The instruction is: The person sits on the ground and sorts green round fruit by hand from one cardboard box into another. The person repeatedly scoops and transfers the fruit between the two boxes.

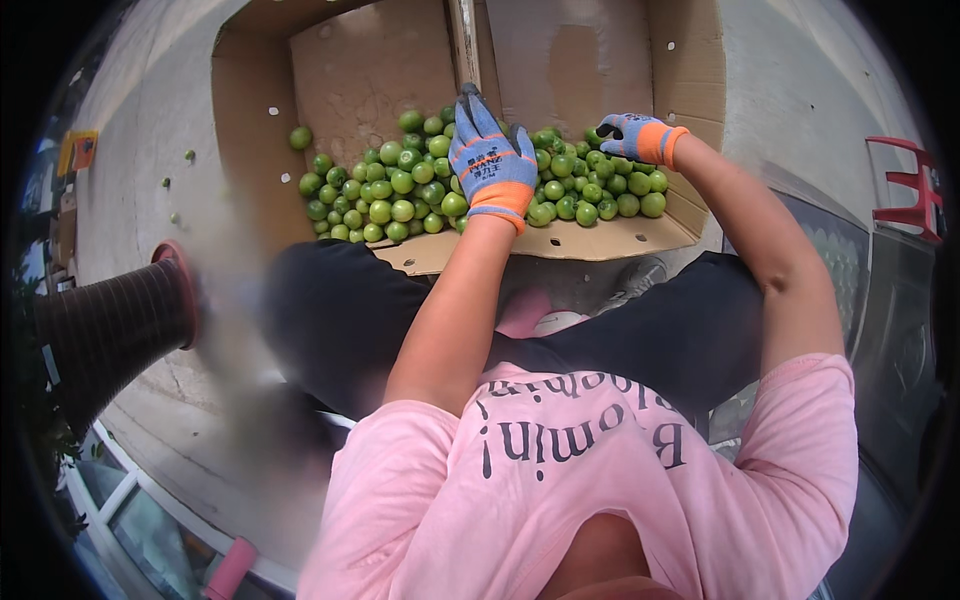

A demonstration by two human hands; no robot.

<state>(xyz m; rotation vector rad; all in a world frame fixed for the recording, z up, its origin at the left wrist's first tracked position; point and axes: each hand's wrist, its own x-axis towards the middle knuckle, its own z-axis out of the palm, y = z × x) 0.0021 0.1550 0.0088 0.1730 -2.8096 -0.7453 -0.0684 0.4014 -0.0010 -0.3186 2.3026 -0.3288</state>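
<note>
Small green tomatoes [401, 181], many and round, lie heaped along the near side of a cardboard box [615, 241]. A raised divider [466, 45] runs down the box's middle. My left hand [491, 161], in a blue knitted work glove with an orange cuff and dark fingertips, lies palm down over the middle of the heap. Its fingers point toward the divider, with the thumb apart; its palm is hidden. My right hand [637, 139], gloved alike, is at the heap's right far edge. Its fingers are curled beside a green tomato [594, 136]; whether they grip anything is unclear.
The box stands before my knees on a concrete floor [150, 97], where a few small green fruits [189, 155] lie to the left. A dark ribbed, flared object [120, 307] with a reddish rim is at left. A red plastic stool [907, 187] is at far right.
</note>
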